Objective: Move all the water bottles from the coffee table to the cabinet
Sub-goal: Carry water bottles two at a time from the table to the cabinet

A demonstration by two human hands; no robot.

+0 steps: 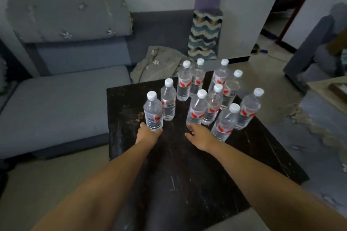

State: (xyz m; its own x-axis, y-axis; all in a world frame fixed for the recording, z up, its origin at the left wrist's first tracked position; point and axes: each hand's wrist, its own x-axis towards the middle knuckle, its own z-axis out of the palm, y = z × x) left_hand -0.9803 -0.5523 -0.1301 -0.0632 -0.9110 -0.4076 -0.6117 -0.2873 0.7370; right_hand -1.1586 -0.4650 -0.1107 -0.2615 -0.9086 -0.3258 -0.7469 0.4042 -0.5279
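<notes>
Ten capped bottles (pixel 197 108) stand upright on the dark table (pixel 187 174). Left hand (pixel 147 133) wraps the base of the nearest-left bottle (pixel 153 113). Right hand (pixel 199 135) is spread, fingers loose, just short of a centre bottle.

white-capped bottles (pixel 197 108), black table (pixel 187 174), grey sofa (pixel 65 90)
</notes>
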